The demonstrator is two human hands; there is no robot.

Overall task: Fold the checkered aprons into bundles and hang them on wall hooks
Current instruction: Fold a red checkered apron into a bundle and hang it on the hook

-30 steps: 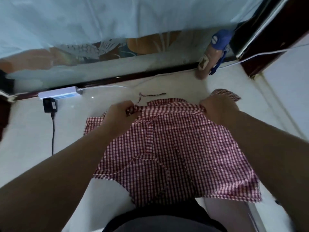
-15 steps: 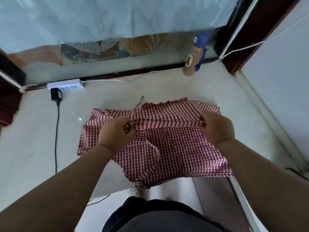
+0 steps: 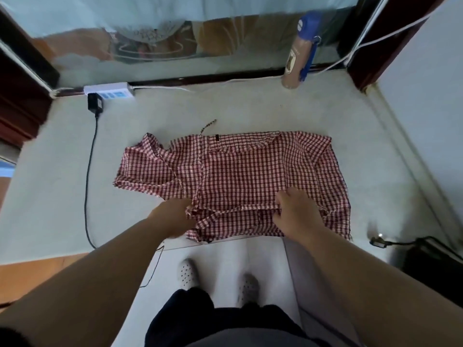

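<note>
Showing a fold in progress on a checkered apron, which lies on a pale counter with its near hem at the front edge. The left hand and right hand each pinch one end of a doubled cloth edge close to the person; the left fingers are tucked under the cloth and cannot be told apart.

Likely faults:
- (a) The two pinches do not look quite level, so laying the edge down as held probably gives a skewed crease.
- (b) The side flap on the left lies rumpled outside the fold and may bulge from the finished bundle.
- (c) The tie strap trails loose beyond the far hem and could slip out or snag on a hook.
- (d) With the hem at the counter's lip, a further pull toward the body may drag the cloth off.

The black cable lies well apart, to the left.
</note>
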